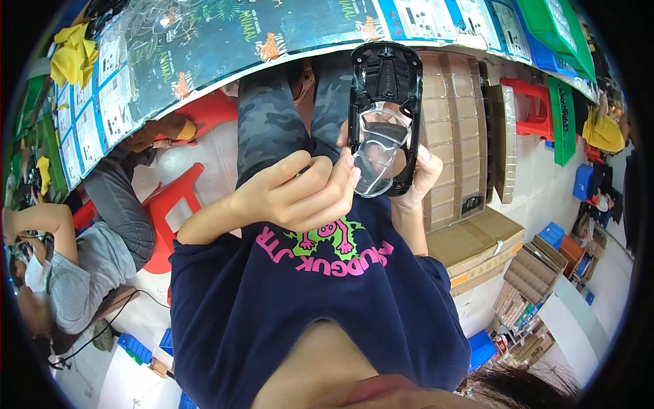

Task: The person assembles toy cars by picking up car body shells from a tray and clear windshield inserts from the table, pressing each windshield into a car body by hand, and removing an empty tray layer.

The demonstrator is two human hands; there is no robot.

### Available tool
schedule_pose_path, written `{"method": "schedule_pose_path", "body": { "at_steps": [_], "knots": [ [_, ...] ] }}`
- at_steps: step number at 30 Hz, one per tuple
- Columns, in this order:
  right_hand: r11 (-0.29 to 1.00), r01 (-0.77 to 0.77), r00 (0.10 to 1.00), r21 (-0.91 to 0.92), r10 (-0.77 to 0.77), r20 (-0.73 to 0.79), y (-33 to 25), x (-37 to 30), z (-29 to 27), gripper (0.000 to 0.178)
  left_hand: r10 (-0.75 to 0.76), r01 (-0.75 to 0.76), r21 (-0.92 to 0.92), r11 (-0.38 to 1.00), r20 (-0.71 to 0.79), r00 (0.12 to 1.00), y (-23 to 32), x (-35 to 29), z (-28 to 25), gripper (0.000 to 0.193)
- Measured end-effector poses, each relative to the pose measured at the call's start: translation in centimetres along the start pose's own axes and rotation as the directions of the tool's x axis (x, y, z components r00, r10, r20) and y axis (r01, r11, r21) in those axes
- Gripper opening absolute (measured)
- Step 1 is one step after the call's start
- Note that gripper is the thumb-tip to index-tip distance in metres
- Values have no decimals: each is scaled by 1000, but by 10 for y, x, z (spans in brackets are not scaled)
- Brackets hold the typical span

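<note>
My right hand [424, 178] grips a long black plastic shell [387, 71], which looks like a toy car body, held upright over my lap below the table edge. A clear moulded plastic window piece [376, 167] lies against the open lower half of the shell. It looks partly inside it; how far it is seated I cannot tell. At the left edge of this clear piece, my left hand [300, 187] pinches with thumb and fingertips. Its other fingers are curled, and a tiny dark bit shows between them.
Ahead is a table [225, 51] with a printed cover and clear plastic bags on it. Cardboard boxes [453, 129] stand at my right, near a red stool [531, 102] and a green crate [562, 119]. Another person [95, 273] sits at left beside a red stool [174, 204].
</note>
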State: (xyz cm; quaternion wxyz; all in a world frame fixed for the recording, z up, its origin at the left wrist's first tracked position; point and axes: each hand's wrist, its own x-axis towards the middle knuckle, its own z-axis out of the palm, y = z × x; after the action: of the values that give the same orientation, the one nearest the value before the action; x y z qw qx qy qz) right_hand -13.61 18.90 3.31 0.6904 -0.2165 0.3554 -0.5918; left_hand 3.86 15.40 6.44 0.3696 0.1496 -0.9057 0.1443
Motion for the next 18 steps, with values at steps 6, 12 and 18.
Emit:
{"method": "schedule_pose_path", "body": {
  "at_steps": [6,12,18],
  "knots": [
    [999,-28,996,45,24,89,0,-7,-7,65,100,-99,-24,995,81,992,-7,1,-6,10],
    [999,18,996,41,-21,84,2,-1,-2,65,124,-125,16,992,82,989,-8,0,-10,12],
    [997,-59,990,-40,64,123,-7,-7,12,63,98,-98,24,995,23,995,-2,2,-7,9]
  ]
}}
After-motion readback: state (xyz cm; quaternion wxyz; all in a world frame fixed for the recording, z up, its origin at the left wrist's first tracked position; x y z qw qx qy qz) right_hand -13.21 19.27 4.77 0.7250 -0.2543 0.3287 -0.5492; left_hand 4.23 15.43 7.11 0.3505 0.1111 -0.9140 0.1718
